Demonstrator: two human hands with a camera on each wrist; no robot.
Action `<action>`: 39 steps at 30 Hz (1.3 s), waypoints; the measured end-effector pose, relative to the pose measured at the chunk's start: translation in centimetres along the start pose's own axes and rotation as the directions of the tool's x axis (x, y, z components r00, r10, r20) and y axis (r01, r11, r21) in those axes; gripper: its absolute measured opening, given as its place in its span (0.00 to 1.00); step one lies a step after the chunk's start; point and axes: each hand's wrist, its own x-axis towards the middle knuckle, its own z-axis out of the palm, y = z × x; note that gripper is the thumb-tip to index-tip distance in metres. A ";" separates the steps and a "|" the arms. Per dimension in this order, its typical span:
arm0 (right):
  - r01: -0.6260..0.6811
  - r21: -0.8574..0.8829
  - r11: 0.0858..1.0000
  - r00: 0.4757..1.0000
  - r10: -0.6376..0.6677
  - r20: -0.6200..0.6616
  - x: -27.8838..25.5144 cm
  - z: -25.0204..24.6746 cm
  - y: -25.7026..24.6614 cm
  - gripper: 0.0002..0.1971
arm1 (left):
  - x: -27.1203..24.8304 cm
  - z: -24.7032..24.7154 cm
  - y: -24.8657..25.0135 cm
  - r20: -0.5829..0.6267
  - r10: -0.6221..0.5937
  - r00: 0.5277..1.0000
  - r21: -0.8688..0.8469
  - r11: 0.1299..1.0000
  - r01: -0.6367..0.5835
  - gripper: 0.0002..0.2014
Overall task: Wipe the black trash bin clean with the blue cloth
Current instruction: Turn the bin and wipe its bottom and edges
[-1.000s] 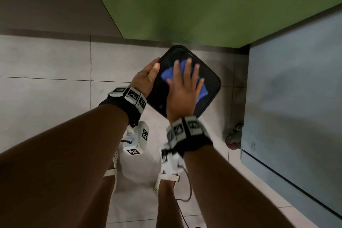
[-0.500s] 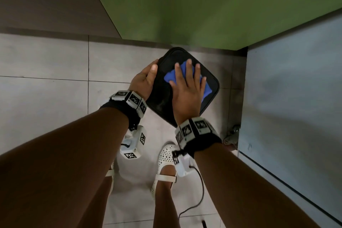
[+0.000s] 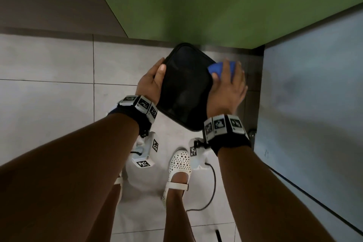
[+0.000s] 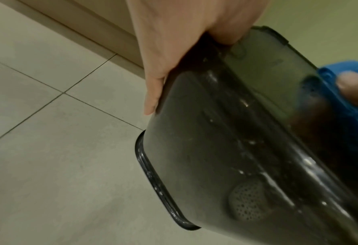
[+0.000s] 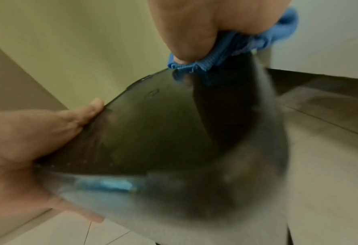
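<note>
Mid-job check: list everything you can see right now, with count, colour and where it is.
black trash bin: one, black, upside down on the floor, base facing up, in the corner.
blue cloth: one, blue, at the bin's right edge under the right hand.
floor tiles: several, pale grey, under everything.
green panel: one, green, behind the bin.
cable: one, black, near the feet.
shoes: two, white.
wrist bands: two, black with tags.
left hand: holds the bin's left edge.
right hand: presses the cloth.
</note>
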 end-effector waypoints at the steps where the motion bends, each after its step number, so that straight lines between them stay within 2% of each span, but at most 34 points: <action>1: -0.061 0.042 0.997 0.997 0.063 -0.034 -0.5 0.4 0.3 0.23 | 0.0 0.0 0.0 0.009 0.007 1.000 -0.005 1.000 -0.007 0.20; 4: -0.187 0.104 0.977 0.971 0.200 -0.129 -0.4 1.2 -1.1 0.23 | 0.1 0.0 -0.2 0.039 0.028 0.999 -0.002 1.000 -0.028 0.20; 6: -0.192 0.063 0.979 0.976 0.197 -0.092 0.1 1.3 -2.4 0.22 | 0.2 -0.1 -0.2 0.064 0.037 0.997 0.018 0.999 -0.039 0.20; 9: 0.023 0.036 0.999 1.000 -0.024 0.016 0.6 1.4 -4.7 0.23 | 0.3 -0.2 -0.2 0.067 0.052 0.996 0.031 0.998 -0.054 0.20; 12: 0.245 0.020 0.969 0.965 -0.245 0.097 0.7 1.8 -7.1 0.24 | 0.2 -0.1 -0.3 0.059 0.055 0.997 0.032 0.998 -0.057 0.20; 15: 0.287 -0.016 0.958 0.952 -0.283 0.118 0.6 1.4 -6.4 0.25 | 0.0 0.0 0.1 0.017 0.050 0.999 0.031 0.998 -0.050 0.20; 17: 0.163 -0.049 0.985 0.980 -0.156 0.123 0.3 1.0 -4.1 0.27 | -0.1 0.0 0.2 0.000 0.029 1.000 0.032 0.999 -0.029 0.20; 19: -0.075 -0.016 0.997 0.995 0.076 0.070 -0.5 0.7 -1.9 0.27 | -0.3 0.1 0.4 0.005 0.008 1.000 0.045 0.999 -0.008 0.21; 21: -0.270 0.150 0.951 0.962 0.271 0.016 -1.0 0.8 -0.8 0.28 | -0.5 0.0 0.6 0.012 -0.011 1.000 0.043 0.999 0.010 0.21; 23: -0.318 0.268 0.909 0.943 0.332 -0.008 -0.9 0.9 -0.7 0.28 | -0.7 0.0 0.6 0.012 -0.023 1.000 0.034 0.999 0.023 0.21; 25: -0.260 0.256 0.931 0.963 0.271 -0.007 -0.4 0.7 -0.8 0.27 | -1.1 -0.1 0.3 0.000 -0.025 1.000 0.011 1.000 0.025 0.21; 28: -0.081 0.278 0.957 0.997 0.077 0.025 0.4 0.5 -0.9 0.25 | -2.7 -0.1 -1.1 -0.051 -0.065 0.997 -0.045 0.997 0.063 0.23; 31: 0.033 0.388 0.921 0.997 -0.055 0.046 1.5 0.4 -1.5 0.23 | -5.0 0.0 -2.3 -0.084 -0.204 0.975 -0.096 0.976 0.196 0.25; 33: 0.030 0.437 0.899 0.995 -0.070 0.075 2.4 0.5 -1.7 0.22 | -5.9 0.2 -2.6 -0.048 -0.317 0.947 -0.145 0.941 0.307 0.29; 35: 0.057 0.447 0.893 0.990 -0.110 0.092 2.8 0.5 -1.5 0.22 | -6.3 0.1 -2.1 0.031 -0.442 0.897 -0.185 0.879 0.440 0.32; 37: 0.121 0.438 0.891 0.979 -0.180 0.095 2.9 0.6 -0.8 0.23 | -5.6 -0.4 -1.0 0.093 -0.479 0.873 -0.196 0.851 0.488 0.23; 39: 0.141 0.437 0.888 0.974 -0.204 0.100 3.0 0.4 -0.3 0.21 | -4.2 -0.7 0.7 0.126 -0.486 0.865 -0.214 0.838 0.502 0.27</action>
